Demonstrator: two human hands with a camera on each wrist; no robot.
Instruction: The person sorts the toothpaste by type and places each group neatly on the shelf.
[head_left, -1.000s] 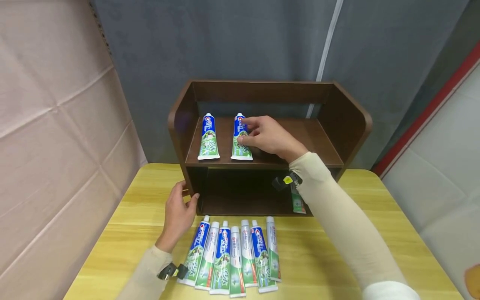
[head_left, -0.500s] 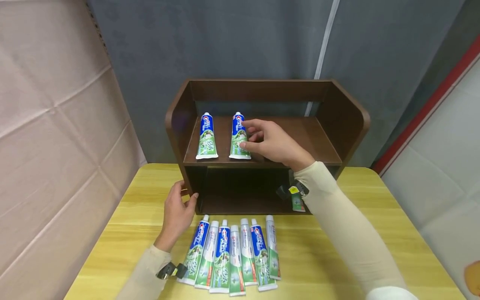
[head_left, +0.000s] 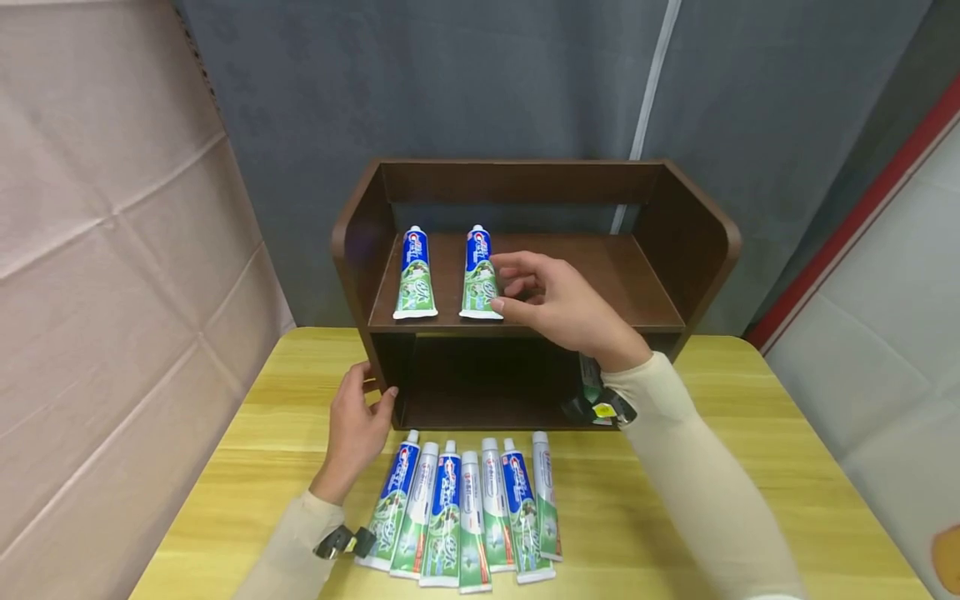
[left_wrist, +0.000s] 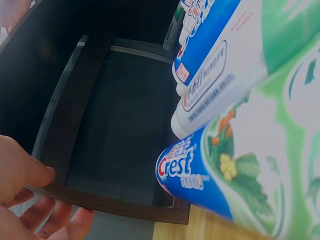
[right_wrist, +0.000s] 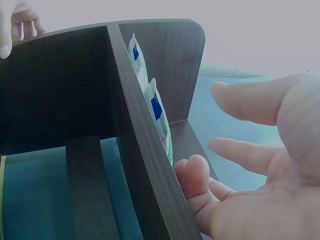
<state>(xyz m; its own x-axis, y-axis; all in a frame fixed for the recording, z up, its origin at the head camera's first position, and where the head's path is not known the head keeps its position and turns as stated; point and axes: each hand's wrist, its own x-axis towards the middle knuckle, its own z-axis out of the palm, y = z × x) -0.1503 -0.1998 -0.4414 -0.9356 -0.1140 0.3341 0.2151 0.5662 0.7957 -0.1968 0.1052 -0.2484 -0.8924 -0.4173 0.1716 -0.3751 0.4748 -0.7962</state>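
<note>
Two blue and green Crest toothpaste tubes lie on the upper board of a dark brown shelf (head_left: 611, 267): a left tube (head_left: 416, 277) and a second tube (head_left: 477, 279) nearer the middle. My right hand (head_left: 566, 304) is just right of the second tube, thumb and index finger apart, holding nothing; its fingertips are close to the tube's edge. In the right wrist view, the gap between thumb (right_wrist: 250, 102) and fingers shows plainly. My left hand (head_left: 358, 425) grips the shelf's left side panel at its front edge, thumb inside and fingers outside, as the left wrist view shows.
Several toothpaste tubes (head_left: 444, 521), blue-green and white-green mixed, lie in a row on the wooden table (head_left: 262, 450) before the shelf. Another tube (head_left: 589, 375) is in the lower compartment at right, partly behind my right wrist. A grey curtain (head_left: 480, 75) hangs behind.
My right hand has let go of the second tube and drawn back to the right and slightly down. The tube stays on the upper board. My left hand keeps its grip on the panel.
</note>
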